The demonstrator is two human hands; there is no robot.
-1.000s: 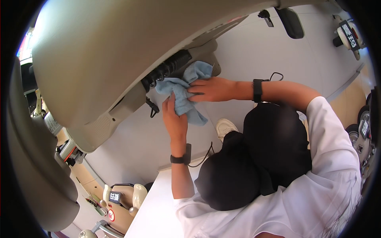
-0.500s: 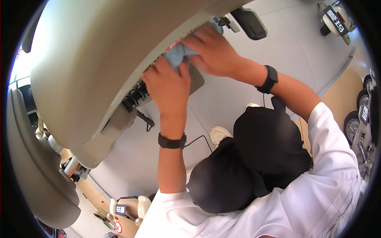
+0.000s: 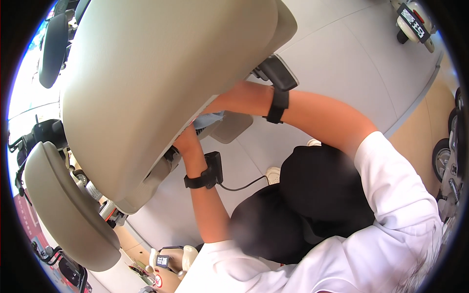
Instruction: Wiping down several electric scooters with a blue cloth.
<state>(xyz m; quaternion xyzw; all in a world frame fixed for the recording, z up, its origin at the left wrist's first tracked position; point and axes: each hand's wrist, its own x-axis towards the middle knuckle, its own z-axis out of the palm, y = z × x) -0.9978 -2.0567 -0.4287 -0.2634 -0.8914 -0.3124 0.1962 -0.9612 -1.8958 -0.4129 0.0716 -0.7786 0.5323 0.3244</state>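
Note:
A large beige scooter seat [image 3: 161, 83] overhangs both of my hands. My left hand [image 3: 185, 140] reaches in beneath its lower edge, fingers hidden behind it. My right hand [image 3: 221, 102] goes under the same edge farther along, and its fingers are out of sight too. Between the two hands a piece of light blue cloth [image 3: 210, 119] shows below the seat. How each hand touches the cloth cannot be made out. A black band with a small box [image 3: 212, 171] sits on my left wrist, and another black band [image 3: 279, 105] is on my right.
A black footrest-like part [image 3: 281, 72] juts out beside my right wrist. Below the seat hangs a beige flat panel [image 3: 232, 128]. A beige backrest [image 3: 68, 210] stands at the left. Other scooters [image 3: 415, 24] are parked around on the grey floor [image 3: 342, 53].
My hands have gone farther under the seat, so the fingers that showed on the blue cloth are now hidden. The view has shifted, and the seat covers more of it.

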